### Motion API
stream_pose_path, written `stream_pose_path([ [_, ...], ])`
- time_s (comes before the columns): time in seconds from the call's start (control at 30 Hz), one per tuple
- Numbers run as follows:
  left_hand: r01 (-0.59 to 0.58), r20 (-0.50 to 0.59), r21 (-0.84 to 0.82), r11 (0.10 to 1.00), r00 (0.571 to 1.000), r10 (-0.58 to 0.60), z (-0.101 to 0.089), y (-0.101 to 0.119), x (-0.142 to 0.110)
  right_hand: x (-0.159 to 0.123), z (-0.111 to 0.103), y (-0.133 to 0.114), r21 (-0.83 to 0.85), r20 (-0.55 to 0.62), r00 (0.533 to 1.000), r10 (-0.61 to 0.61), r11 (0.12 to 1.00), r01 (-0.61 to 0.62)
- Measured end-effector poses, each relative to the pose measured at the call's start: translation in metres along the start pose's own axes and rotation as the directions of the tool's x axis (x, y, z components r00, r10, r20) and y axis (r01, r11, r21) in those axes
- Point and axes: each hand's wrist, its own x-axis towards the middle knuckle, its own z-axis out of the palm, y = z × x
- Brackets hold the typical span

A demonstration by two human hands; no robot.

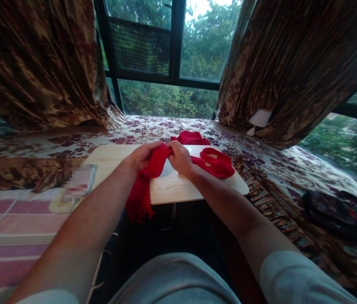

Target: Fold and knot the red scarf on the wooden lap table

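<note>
Both my hands are closed on a red scarf (155, 164) above the table. My left hand (143, 155) grips its left side, fingers wrapped round the cloth. My right hand (178, 156) pinches the upper right edge, close to the left fingertips. From the left hand the scarf's fringed end hangs over the table's front edge. A looped piece of red cloth (221, 168) lies on the table right of my right hand, with a small tan patch on it. More red cloth (191, 137) is bunched behind my hands; whether these pieces join the scarf I cannot tell.
The pale wooden table (178, 188) has rounded corners. At its left lies a blurred, flat item (78, 183). Behind is a ledge with floral cloth (146, 126), and a small white lamp (260, 119). A dark bag (339, 215) lies at right, a striped bedcover (7, 236) at left.
</note>
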Motion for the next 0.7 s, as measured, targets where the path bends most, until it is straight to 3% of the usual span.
stream_pose_path([
  [0.1, 0.049, -0.020, 0.061, 0.997, 0.999, -0.048, 0.000, 0.003, -0.002, -0.001, 0.000, 0.001, 0.001, -0.013, 1.000, -0.024, 1.000, 0.024],
  [0.23, -0.053, -0.061, -0.027, 0.998, 0.997, 0.051, -0.001, 0.005, -0.003, -0.003, 0.003, 0.004, 0.004, -0.037, 0.999, -0.017, 1.000, 0.017],
  [0.33, -0.128, -0.047, -0.071, 0.989, 0.991, 0.125, -0.001, 0.007, -0.003, -0.004, 0.006, 0.007, 0.048, -0.057, 0.994, 0.092, 0.995, -0.089],
  [0.47, -0.255, -0.077, 0.007, 0.967, 0.964, 0.255, 0.005, 0.014, -0.001, -0.002, 0.009, 0.007, 0.144, -0.127, 0.959, 0.255, 0.961, -0.236],
  [0.6, -0.306, -0.071, 0.004, 0.952, 0.949, 0.306, 0.012, 0.021, -0.001, -0.002, 0.010, 0.000, 0.173, -0.210, 0.963, 0.171, 0.976, -0.135],
  [0.7, -0.337, -0.090, -0.001, 0.941, 0.938, 0.336, 0.016, 0.022, -0.002, -0.007, 0.010, -0.008, 0.129, -0.209, 0.973, 0.102, 0.989, -0.076],
])
